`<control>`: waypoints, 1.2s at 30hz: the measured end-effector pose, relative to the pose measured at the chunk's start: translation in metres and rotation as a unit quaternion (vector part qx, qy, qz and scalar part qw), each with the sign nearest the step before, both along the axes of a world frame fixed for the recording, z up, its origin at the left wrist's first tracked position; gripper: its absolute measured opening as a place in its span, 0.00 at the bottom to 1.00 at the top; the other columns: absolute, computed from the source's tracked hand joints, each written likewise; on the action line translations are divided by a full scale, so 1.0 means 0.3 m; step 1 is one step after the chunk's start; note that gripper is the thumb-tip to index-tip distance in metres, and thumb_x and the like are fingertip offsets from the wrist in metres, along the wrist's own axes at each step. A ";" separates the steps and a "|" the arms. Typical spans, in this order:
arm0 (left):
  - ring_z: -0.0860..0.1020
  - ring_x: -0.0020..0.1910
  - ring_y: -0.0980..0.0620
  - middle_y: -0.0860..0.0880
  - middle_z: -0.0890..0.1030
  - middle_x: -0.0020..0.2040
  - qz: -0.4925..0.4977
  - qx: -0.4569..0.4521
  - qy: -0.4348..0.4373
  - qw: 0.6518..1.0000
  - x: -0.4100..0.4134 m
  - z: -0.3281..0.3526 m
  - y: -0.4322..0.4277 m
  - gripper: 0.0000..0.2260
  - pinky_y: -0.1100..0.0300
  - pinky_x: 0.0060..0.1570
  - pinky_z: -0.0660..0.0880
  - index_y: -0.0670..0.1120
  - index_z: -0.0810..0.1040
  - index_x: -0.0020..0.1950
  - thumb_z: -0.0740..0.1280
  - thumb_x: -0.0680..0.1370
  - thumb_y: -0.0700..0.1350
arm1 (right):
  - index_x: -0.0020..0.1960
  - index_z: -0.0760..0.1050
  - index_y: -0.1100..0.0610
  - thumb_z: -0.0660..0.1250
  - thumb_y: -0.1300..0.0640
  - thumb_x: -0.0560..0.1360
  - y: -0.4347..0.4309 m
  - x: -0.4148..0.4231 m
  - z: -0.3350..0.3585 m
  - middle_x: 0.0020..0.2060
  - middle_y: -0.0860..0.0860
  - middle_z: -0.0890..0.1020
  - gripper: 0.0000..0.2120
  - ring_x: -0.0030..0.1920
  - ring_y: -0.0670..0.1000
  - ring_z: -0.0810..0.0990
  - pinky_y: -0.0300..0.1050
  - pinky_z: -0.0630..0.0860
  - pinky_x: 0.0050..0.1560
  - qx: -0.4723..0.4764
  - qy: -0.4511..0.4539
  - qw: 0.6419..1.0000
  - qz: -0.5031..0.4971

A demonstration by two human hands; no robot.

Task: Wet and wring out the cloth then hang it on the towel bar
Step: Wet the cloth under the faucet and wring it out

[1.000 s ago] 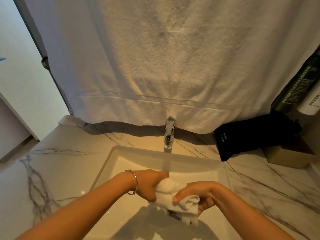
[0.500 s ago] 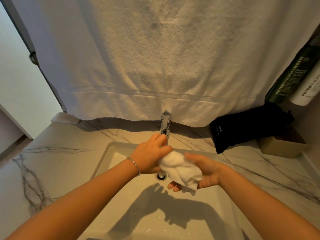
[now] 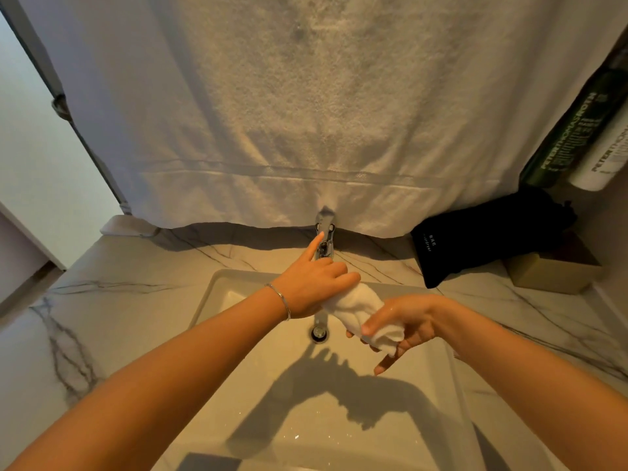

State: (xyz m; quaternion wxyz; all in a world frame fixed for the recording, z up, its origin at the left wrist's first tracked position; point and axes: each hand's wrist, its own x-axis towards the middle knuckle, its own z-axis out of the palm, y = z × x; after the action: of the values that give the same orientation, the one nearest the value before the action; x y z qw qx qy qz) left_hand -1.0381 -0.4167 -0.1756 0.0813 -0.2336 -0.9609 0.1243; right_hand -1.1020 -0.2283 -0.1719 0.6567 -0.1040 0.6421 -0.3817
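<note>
Head view: the white cloth (image 3: 365, 312), bunched, is held above the sink (image 3: 339, 419) between both hands. The left hand (image 3: 314, 283) is closed on its far end, index finger extended to the faucet (image 3: 325, 239). The right hand (image 3: 404, 329) is clamped on the near end.

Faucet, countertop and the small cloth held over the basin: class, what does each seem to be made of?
Faucet: polished metal, probably chromed; it shows bright mirror-like glints.
Countertop: marble or a marble-look slab, pale and glossy with dark branching veins.
Cloth: white terry, likely cotton; soft, nubbly, bunched into rounded folds.
</note>
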 end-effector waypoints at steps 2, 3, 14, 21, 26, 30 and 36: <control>0.77 0.55 0.42 0.45 0.77 0.54 0.024 -0.016 -0.041 0.999 -0.006 -0.013 0.002 0.21 0.37 0.70 0.37 0.48 0.64 0.65 0.65 0.73 0.46 | 0.56 0.72 0.59 0.71 0.66 0.68 -0.014 0.000 0.003 0.44 0.55 0.76 0.18 0.45 0.53 0.78 0.56 0.81 0.48 0.034 0.065 0.997 0.033; 0.77 0.55 0.42 0.45 0.77 0.54 0.037 -0.018 -0.053 0.998 -0.007 -0.019 0.005 0.21 0.37 0.70 0.38 0.48 0.63 0.65 0.64 0.74 0.46 | 0.55 0.72 0.58 0.70 0.67 0.68 -0.019 0.000 0.005 0.46 0.55 0.76 0.18 0.47 0.53 0.78 0.53 0.82 0.46 0.047 0.092 0.993 0.048; 0.78 0.51 0.42 0.43 0.78 0.55 0.138 0.093 -0.190 0.968 0.000 -0.044 -0.001 0.20 0.48 0.51 0.76 0.47 0.65 0.61 0.67 0.72 0.48 | 0.59 0.72 0.57 0.71 0.57 0.68 -0.070 0.057 -0.016 0.52 0.56 0.79 0.21 0.49 0.55 0.78 0.47 0.77 0.46 0.051 0.456 0.867 0.192; 0.79 0.45 0.42 0.42 0.80 0.50 0.039 0.240 0.025 0.970 0.050 -0.031 -0.039 0.20 0.51 0.40 0.80 0.44 0.72 0.57 0.73 0.68 0.43 | 0.59 0.74 0.59 0.60 0.35 0.67 0.018 0.019 -0.032 0.47 0.56 0.83 0.33 0.44 0.54 0.83 0.48 0.82 0.41 -0.143 -0.113 0.974 -0.135; 0.80 0.35 0.45 0.42 0.81 0.40 -0.010 0.308 0.154 0.939 0.030 0.022 0.002 0.22 0.60 0.31 0.77 0.46 0.70 0.50 0.77 0.62 0.42 | 0.43 0.82 0.59 0.65 0.27 0.59 -0.021 0.042 -0.063 0.36 0.54 0.83 0.35 0.31 0.50 0.80 0.39 0.77 0.27 -0.148 -0.185 0.958 -0.162; 0.80 0.39 0.43 0.40 0.81 0.43 -0.031 0.303 0.173 0.936 0.016 0.039 0.016 0.21 0.53 0.30 0.80 0.47 0.68 0.51 0.75 0.65 0.41 | 0.66 0.67 0.62 0.58 0.23 0.61 -0.042 0.057 -0.068 0.52 0.59 0.81 0.51 0.49 0.56 0.80 0.52 0.77 0.54 -0.212 -0.315 0.925 -0.026; 0.80 0.47 0.41 0.39 0.82 0.48 -0.113 0.159 0.194 0.961 0.004 0.028 -0.029 0.18 0.52 0.43 0.80 0.44 0.69 0.52 0.73 0.68 0.43 | 0.62 0.72 0.59 0.72 0.51 0.65 -0.022 0.060 -0.026 0.41 0.51 0.84 0.28 0.42 0.48 0.83 0.61 0.70 0.63 -0.262 -0.229 0.936 0.054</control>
State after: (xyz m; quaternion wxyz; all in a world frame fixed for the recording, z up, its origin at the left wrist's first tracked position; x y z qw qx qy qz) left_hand -1.0368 -0.4253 -0.1674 0.3154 -0.2967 -0.9014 0.0027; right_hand -1.0839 -0.2348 -0.1797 0.7549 -0.2161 0.3454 -0.5139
